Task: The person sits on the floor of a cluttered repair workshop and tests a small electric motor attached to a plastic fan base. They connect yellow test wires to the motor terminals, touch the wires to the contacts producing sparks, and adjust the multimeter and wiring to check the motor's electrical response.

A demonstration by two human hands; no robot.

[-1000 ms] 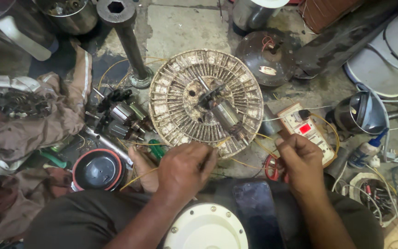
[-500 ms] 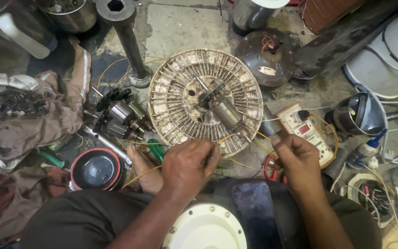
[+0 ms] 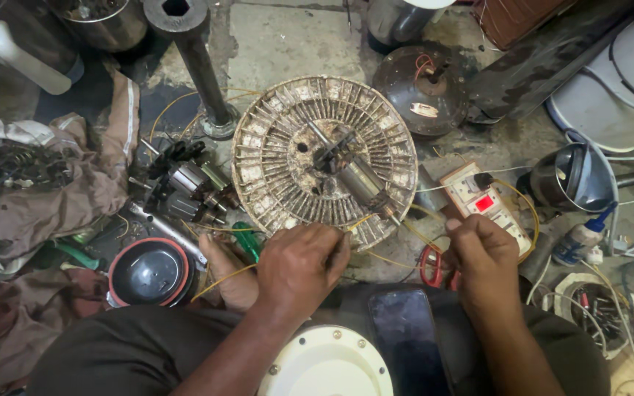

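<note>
Crowding the floor around the round fan stator is a clutter of parts: a dark metal pipe on a flange stands just beyond its left edge, a brown domed motor cover lies near its upper right, and a heap of small armatures sits just beside its left rim. A white switch box with a red button lies to the right, with a steel kettle further right. A red-rimmed dark bowl rests at the lower left, near crumpled brown cloth. A green-handled screwdriver lies partly under the left hand, red-handled pliers lie between the two hands, and a dark phone and a white round cover sit in the person's lap.

The stator lies flat on the floor, directly ahead of both hands, with a small rotor resting across its middle. Thin yellow wire runs from the stator's near rim towards each hand.

The left hand is at the near rim, its grip closed with fingers pinched together on the yellow wire. The right hand is well clear of the rim, just below the switch box, its grip curled shut; the wire leads into it, though the fingertips are hidden from view.
</note>
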